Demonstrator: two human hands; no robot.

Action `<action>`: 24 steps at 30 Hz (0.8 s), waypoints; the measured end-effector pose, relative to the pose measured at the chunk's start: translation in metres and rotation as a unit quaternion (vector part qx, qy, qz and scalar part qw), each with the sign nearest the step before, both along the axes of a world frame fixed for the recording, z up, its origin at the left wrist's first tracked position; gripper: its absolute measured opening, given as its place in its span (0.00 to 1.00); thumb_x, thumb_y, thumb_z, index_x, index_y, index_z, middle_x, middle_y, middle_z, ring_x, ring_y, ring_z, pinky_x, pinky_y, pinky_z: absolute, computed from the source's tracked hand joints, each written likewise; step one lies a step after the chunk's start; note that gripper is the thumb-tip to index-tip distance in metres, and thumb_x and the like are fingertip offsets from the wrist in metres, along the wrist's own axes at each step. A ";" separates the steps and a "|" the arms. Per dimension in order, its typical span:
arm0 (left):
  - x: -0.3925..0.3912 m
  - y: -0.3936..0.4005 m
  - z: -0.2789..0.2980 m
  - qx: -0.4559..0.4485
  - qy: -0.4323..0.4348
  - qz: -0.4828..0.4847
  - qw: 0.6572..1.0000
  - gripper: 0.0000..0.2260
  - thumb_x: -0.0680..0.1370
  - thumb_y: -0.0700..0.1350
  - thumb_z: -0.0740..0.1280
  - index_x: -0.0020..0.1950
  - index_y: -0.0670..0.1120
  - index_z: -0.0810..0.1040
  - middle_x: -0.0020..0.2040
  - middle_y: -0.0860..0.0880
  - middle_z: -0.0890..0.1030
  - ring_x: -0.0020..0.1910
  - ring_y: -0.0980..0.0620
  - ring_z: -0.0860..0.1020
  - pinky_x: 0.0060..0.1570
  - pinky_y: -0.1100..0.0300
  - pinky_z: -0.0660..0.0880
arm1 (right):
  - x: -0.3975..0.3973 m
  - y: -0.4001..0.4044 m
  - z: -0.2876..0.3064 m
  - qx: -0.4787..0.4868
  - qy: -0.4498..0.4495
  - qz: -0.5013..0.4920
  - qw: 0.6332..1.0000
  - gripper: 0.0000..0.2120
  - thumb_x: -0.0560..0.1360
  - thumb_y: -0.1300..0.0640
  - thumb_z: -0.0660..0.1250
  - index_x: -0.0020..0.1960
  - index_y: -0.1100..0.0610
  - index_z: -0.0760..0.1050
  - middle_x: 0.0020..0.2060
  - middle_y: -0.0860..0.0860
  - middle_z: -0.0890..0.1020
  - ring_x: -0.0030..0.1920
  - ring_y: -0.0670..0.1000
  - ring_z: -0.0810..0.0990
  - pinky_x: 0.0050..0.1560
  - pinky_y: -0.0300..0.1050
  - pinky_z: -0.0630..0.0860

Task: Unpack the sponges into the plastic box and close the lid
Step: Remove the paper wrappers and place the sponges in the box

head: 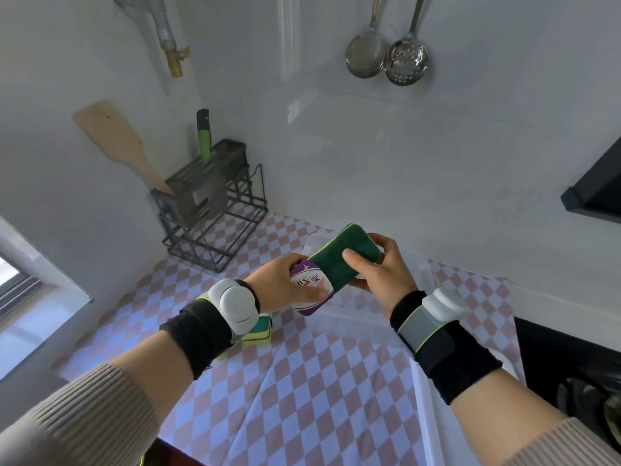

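Green-faced sponge pack [336,264], purple label [311,290]

Pretty clearly a home kitchen: steel ladle [363,57] and slotted skimmer [406,62] hanging on the wall, dark metal knife rack [206,190] with wooden spatula [117,142], checkered worktop [302,381].

Both hands are raised above the middle of the counter [302,398]. The left hand [282,284] grips the near end of a sponge pack [336,267]; the right hand [383,274] grips its far end. A clear box [420,267] stands on the counter under and behind the pack, toward the back edge. A loose sponge [258,332] lies on the counter left of the box, partly hidden under the left wrist. A rack [211,210] stands in the back left corner, holding a spatula [117,142] and a knife [204,136]. Two ladles [386,58] hang on the back wall.
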State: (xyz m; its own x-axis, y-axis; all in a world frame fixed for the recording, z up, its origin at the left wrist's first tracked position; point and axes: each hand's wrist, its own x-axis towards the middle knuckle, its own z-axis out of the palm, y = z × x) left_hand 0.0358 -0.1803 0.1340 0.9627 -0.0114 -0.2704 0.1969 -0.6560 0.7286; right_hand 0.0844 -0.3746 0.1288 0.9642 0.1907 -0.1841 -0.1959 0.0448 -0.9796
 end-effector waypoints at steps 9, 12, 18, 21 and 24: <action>0.018 0.034 0.009 -0.002 -0.072 0.099 0.992 0.11 0.78 0.51 0.66 0.44 0.45 0.81 0.39 0.45 0.84 0.32 0.51 0.77 0.34 0.60 0.73 | 0.026 -0.006 -0.005 -0.061 -0.030 -0.068 0.995 0.24 0.75 0.55 0.72 0.68 0.52 0.69 0.53 0.51 0.82 0.53 0.50 0.83 0.53 0.50 0.82; 0.032 0.047 0.010 -0.022 -0.090 0.136 0.986 0.14 0.79 0.49 0.65 0.45 0.39 0.80 0.39 0.39 0.83 0.30 0.50 0.74 0.33 0.59 0.71 | 0.038 -0.005 -0.015 -0.115 -0.003 -0.057 0.992 0.29 0.74 0.51 0.73 0.71 0.51 0.65 0.55 0.52 0.80 0.55 0.52 0.82 0.57 0.54 0.80; 0.054 0.066 0.000 -0.046 -0.119 0.180 0.975 0.07 0.79 0.50 0.64 0.44 0.48 0.77 0.37 0.50 0.80 0.33 0.50 0.76 0.34 0.60 0.72 | 0.057 0.003 -0.034 -0.198 0.065 -0.015 0.978 0.24 0.73 0.52 0.74 0.64 0.56 0.70 0.57 0.53 0.80 0.53 0.53 0.82 0.56 0.56 0.81; 0.060 0.073 -0.008 -0.035 -0.113 0.178 0.977 0.06 0.79 0.50 0.64 0.49 0.49 0.76 0.39 0.52 0.80 0.36 0.52 0.77 0.34 0.61 0.71 | 0.065 0.010 -0.044 -0.243 0.081 0.016 0.966 0.25 0.73 0.51 0.74 0.65 0.56 0.70 0.56 0.52 0.80 0.54 0.54 0.82 0.55 0.56 0.81; 0.066 0.080 -0.023 -0.017 -0.091 0.179 0.979 0.06 0.79 0.49 0.64 0.51 0.49 0.77 0.41 0.50 0.81 0.37 0.52 0.77 0.35 0.60 0.70 | 0.080 0.020 -0.056 -0.294 0.102 0.055 0.949 0.23 0.73 0.50 0.73 0.63 0.55 0.69 0.50 0.50 0.79 0.53 0.55 0.82 0.56 0.56 0.81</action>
State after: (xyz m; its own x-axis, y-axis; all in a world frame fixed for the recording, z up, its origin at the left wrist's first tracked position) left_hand 0.1018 -0.1002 0.1112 0.9391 0.3292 -0.0987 0.2737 -0.5430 0.7939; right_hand 0.1646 -0.3550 0.0728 0.8774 0.0937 -0.4705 -0.3563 -0.5296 -0.7698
